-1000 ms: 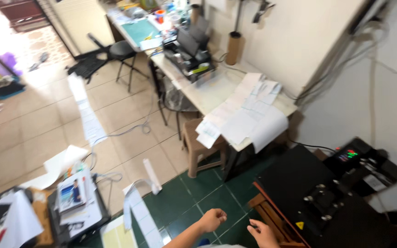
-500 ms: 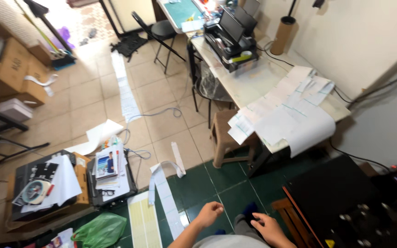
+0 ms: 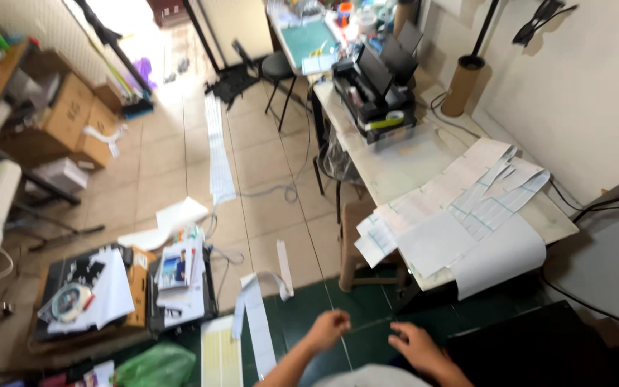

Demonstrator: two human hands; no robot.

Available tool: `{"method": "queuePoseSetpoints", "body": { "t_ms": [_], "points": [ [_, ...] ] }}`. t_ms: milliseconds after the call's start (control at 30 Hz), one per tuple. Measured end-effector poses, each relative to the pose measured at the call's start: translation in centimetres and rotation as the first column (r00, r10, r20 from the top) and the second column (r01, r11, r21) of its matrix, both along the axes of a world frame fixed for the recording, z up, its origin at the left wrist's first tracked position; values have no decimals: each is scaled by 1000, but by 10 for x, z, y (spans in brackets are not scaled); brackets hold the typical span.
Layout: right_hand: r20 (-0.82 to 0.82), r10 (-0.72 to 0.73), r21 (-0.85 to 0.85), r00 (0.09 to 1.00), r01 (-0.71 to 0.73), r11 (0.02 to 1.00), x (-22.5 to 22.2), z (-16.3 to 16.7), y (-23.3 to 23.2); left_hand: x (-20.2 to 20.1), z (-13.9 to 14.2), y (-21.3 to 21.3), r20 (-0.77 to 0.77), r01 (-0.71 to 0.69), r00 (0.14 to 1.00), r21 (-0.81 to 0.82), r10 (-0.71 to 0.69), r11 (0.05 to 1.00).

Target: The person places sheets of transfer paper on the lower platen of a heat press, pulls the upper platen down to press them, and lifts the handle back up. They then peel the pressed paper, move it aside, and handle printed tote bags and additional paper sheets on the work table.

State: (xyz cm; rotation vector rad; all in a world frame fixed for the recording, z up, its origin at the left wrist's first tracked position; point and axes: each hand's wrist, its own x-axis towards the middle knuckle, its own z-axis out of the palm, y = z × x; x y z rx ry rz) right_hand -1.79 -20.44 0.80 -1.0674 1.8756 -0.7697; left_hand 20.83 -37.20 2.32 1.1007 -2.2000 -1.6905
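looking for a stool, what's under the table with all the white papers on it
A brown wooden stool stands under the table, at its near end. Overhanging paper sheets cover the stool's top and its far side, so anything deeper under there is hidden.

Both bare forearms are entering from six o'clock, low in the view. The left hand (image 3: 328,328) is sitting at about seven o'clock of the right hand, fingers curling loosely inward, gripping nothing. The right hand (image 3: 414,343) is lying flatter, fingers extending toward nine o'clock, likewise empty.
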Motion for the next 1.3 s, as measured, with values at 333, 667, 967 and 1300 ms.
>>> {"method": "queuePoseSetpoints", "body": {
  "t_ms": [333,667,967,1300],
  "points": [
    [-72,3,143,997,7,990,-103,9,-13,-49,-9,-19,51,-85,995,-23,86,996],
    [22,-233,179,972,225,958,-117,-5,36,-123,-22,-42,138,168,978,-68,-157,984],
    [-95,-332,113,939,341,933,-131,-1,47,-186,-11,-51,57,439,898,-51,-436,897],
    [-85,-457,151,886,465,873,-120,9,8,-200,-22,-98,57,560,827,20,-560,829]
  ]
}}
